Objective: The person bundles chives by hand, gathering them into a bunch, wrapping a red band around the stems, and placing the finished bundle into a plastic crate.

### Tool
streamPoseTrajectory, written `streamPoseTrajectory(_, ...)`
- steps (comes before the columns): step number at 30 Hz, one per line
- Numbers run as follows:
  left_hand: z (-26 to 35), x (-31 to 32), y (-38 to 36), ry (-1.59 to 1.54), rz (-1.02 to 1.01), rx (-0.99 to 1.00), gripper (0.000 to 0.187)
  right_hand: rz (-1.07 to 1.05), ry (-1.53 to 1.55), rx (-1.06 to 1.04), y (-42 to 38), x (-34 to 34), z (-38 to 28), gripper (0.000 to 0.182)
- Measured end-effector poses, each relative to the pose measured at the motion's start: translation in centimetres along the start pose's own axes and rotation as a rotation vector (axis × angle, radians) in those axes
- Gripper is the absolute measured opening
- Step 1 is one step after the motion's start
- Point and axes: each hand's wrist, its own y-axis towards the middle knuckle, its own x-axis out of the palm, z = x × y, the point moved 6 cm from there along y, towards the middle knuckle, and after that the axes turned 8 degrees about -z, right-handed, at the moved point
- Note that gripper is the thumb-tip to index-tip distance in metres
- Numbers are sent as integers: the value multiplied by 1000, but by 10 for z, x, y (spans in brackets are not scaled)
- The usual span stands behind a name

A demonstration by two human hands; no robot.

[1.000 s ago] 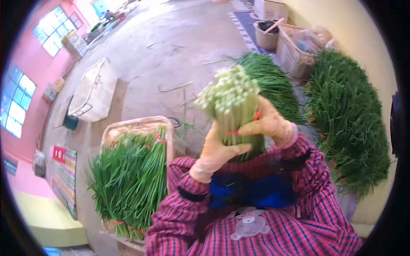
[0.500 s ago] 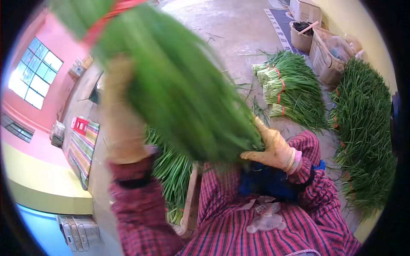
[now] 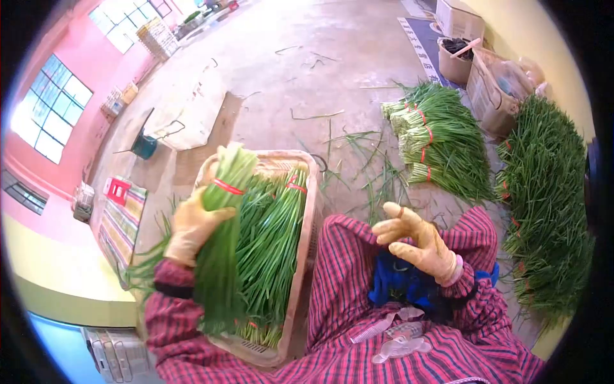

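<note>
Green bundle [image 3: 219, 256], red band [image 3: 228, 186], pink-and-navy plaid sleeve [image 3: 176, 326]

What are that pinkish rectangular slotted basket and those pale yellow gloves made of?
The pinkish rectangular slotted basket is probably moulded plastic with a dull finish, since its walls have regular slots. The pale yellow gloves look like thin rubber or latex, fairly matte: they wrinkle and cling closely, but which one I can't tell.

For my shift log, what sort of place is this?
Likely an indoor packing room for fresh greens, perhaps garlic chives: a red-banded bundle is in the left hand, more lie in a plastic crate, and loose leaves litter the floor.
</note>
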Motion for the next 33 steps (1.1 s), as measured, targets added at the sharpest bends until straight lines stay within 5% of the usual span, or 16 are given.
streamPoseTrajectory(10,-57,184,106,-46,-168,-248,65,121,134,316,15,-33,56,54)
streamPoseTrajectory(24,-96,228,119,-239,-217,-258,73,-30,129,400,75,10,75,48)
streamPoseTrajectory(27,-88,224,112,-136,-197,-293,77,-103,-284,209,118,22,61,36)
streamPoseTrajectory(29,-85,223,110,-123,-194,-290,77,-71,-531,-149,160,42,67,35)
streamPoseTrajectory(33,-80,222,110,-80,-171,-298,75,-200,-768,-340,252,97,100,42)
